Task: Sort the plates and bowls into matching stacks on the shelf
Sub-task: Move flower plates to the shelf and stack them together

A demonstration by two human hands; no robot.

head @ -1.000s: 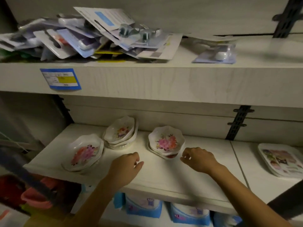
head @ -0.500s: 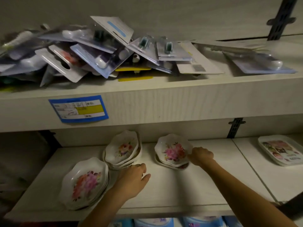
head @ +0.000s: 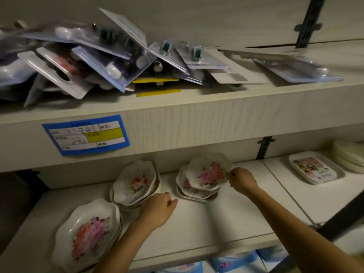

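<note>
Right hand pinches the top bowl by its rim to lift it off, left hand loose and empty by the middle stack.

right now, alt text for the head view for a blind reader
A person's right hand pinches the rim of the top floral bowl, tilting it up off the right-hand stack on a pale shelf. The left hand sits at the foot of the middle stack; a third stack lies front left. Blister packs are heaped on the upper shelf.
</note>
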